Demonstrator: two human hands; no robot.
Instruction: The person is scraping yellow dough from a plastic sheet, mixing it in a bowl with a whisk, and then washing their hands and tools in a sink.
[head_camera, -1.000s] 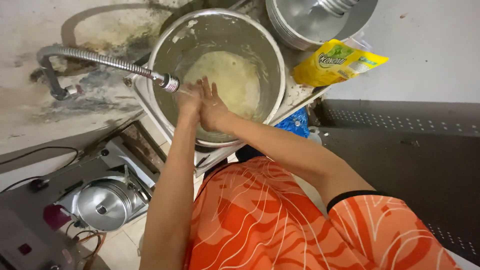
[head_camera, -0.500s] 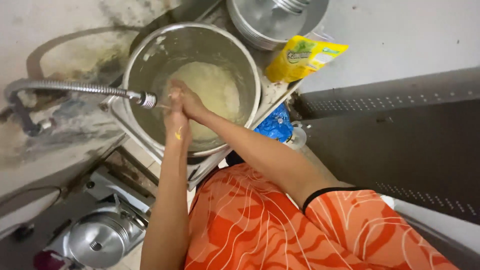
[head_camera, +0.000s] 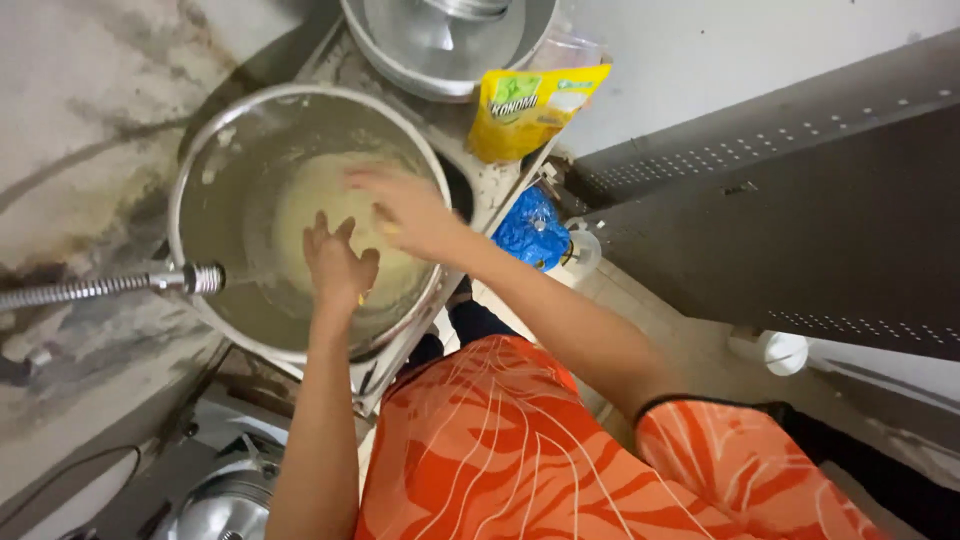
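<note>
While spread, fingers (head_camera: 322, 228) over pot (head_camera: 200, 160).

We're looking down into a cramped, well-worn kitchen washing corner: a big steel pot (head_camera: 240, 130) fills the upper left of the frame, with a flexible metal faucet hose (head_camera: 110, 285) poking in from the left edge over it. Above it at the top centre sits another metal basin (head_camera: 440, 50) beside a yellow food packet (head_camera: 525, 105), and the wall (head_camera: 90, 120) on the left is stained and streaked. Down in the lower left corner there's a shiny pot lid (head_camera: 215, 510), and dark perforated metal panels (head_camera: 780, 200) close off the right side.
</note>
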